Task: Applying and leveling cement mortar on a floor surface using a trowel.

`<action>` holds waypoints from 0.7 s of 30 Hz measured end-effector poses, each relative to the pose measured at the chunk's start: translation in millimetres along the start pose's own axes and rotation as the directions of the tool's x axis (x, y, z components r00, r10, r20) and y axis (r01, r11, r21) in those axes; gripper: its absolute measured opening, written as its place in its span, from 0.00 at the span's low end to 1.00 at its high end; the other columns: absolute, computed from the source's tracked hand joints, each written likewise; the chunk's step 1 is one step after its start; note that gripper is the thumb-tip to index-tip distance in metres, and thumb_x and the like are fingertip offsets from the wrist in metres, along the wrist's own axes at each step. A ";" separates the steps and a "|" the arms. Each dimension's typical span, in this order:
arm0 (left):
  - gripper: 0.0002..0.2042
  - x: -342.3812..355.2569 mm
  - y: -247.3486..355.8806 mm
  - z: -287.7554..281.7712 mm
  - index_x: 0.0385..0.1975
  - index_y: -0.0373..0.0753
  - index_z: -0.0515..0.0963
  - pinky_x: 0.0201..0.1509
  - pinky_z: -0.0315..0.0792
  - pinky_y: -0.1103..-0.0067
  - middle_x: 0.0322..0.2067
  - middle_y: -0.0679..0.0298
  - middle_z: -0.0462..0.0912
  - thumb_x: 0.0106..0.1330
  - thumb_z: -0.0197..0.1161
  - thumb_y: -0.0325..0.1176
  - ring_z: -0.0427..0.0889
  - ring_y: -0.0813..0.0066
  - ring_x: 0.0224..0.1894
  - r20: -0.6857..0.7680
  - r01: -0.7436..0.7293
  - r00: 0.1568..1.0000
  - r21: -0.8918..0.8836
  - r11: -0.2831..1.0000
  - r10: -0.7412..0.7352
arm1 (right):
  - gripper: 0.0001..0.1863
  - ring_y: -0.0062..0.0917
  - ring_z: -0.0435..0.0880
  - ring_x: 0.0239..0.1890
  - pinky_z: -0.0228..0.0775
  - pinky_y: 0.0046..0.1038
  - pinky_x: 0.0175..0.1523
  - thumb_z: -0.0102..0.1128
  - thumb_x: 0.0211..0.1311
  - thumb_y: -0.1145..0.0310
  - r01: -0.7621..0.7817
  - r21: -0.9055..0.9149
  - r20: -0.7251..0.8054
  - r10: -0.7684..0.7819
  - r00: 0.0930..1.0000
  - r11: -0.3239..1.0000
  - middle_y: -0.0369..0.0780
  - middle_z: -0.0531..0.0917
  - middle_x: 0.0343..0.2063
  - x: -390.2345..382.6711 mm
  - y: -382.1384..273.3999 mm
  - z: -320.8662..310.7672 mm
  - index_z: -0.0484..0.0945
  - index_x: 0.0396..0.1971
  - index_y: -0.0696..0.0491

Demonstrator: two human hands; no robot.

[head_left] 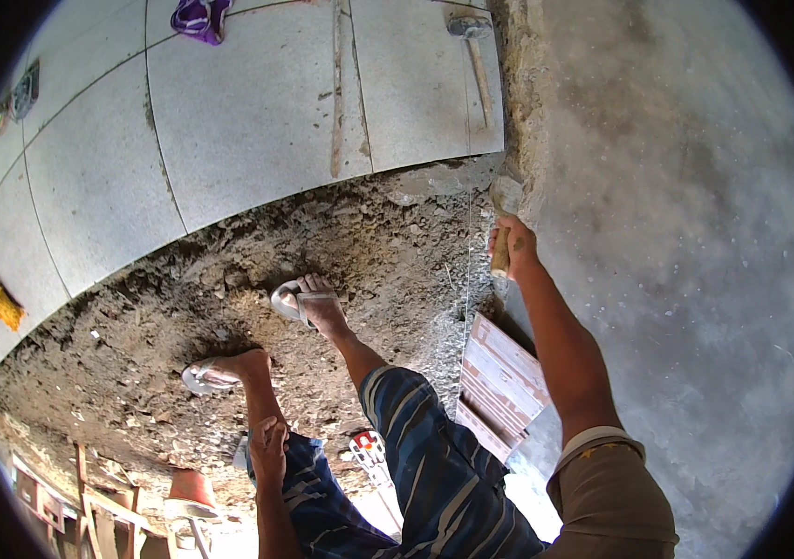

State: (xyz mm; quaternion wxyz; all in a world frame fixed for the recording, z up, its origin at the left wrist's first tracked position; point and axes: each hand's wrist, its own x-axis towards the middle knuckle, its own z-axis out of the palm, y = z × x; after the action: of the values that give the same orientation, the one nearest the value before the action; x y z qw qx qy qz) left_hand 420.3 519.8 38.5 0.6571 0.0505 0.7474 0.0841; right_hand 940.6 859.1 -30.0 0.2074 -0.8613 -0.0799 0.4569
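Note:
My right hand (pixel 513 244) grips the wooden handle (pixel 500 252) of a trowel, whose mortar-smeared blade (pixel 506 194) is at the narrow rough strip beside the grey concrete surface. A thin string runs just left of it, over the dirt. My left hand (pixel 269 447) is closed on my left leg (pixel 260 402) around the knee. Both my sandalled feet are on the broken soil (pixel 164 317), short of the edge of the large pale tiles (pixel 248 102).
A mallet (pixel 471 33), purple cloth (pixel 199 17) and yellow cloth (pixel 6 306) lie on the tiles. Pale pinkish boards (pixel 499 373) lean below my right hand. An orange bucket (pixel 192 489) and wooden pieces (pixel 89 512) are at the lower left. Concrete (pixel 677 242) spans the right side.

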 end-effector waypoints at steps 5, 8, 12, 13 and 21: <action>0.20 7.2 5.0 -1.2 0.56 0.33 0.75 0.36 0.76 0.81 0.38 0.62 0.84 0.71 0.64 0.41 0.83 0.78 0.37 0.016 -0.003 1.000 0.042 0.999 0.002 | 0.16 0.29 0.75 0.19 0.71 0.37 0.24 0.47 0.69 0.52 -0.189 0.401 -0.019 0.214 0.977 0.897 0.37 0.76 0.24 17.4 6.0 34.9 0.70 0.39 0.50; 0.20 6.9 9.6 -6.1 0.56 0.32 0.75 0.35 0.77 0.81 0.38 0.62 0.84 0.71 0.64 0.40 0.83 0.77 0.37 0.010 0.022 1.000 0.105 0.994 -0.023 | 0.20 0.28 0.74 0.18 0.70 0.36 0.24 0.46 0.72 0.46 -0.165 0.508 0.017 0.182 0.983 0.845 0.36 0.75 0.21 24.3 -2.3 48.9 0.69 0.33 0.49; 0.20 14.2 8.8 -4.4 0.54 0.32 0.75 0.35 0.77 0.81 0.39 0.61 0.83 0.70 0.65 0.40 0.83 0.76 0.37 0.040 -0.010 0.999 0.170 0.985 0.003 | 0.22 0.28 0.75 0.20 0.72 0.36 0.28 0.49 0.73 0.44 -0.090 0.569 0.113 0.031 0.993 0.818 0.36 0.74 0.21 59.5 -10.9 41.8 0.70 0.31 0.48; 0.20 13.8 10.4 -5.1 0.54 0.31 0.75 0.36 0.77 0.81 0.39 0.61 0.83 0.70 0.65 0.40 0.84 0.76 0.37 0.052 0.004 0.999 0.169 0.986 -0.013 | 0.21 0.28 0.75 0.21 0.72 0.36 0.29 0.49 0.72 0.44 -0.125 0.591 0.169 0.029 0.985 0.797 0.36 0.75 0.21 61.1 -11.0 44.0 0.70 0.31 0.48; 0.18 13.3 20.4 0.3 0.51 0.31 0.77 0.31 0.75 0.81 0.31 0.60 0.84 0.69 0.66 0.38 0.80 0.78 0.28 0.001 0.017 1.000 0.148 0.989 -0.017 | 0.22 0.28 0.75 0.21 0.72 0.36 0.30 0.47 0.74 0.44 -0.090 0.583 0.032 0.088 0.996 0.808 0.36 0.74 0.21 62.2 -2.4 77.4 0.71 0.30 0.48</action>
State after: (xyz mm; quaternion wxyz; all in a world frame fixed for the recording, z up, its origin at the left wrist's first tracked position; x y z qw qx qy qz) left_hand 418.1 542.3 29.5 0.6530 0.0926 0.7513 0.0228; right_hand 912.6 903.7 -114.3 0.4398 -0.7582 0.1040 0.4701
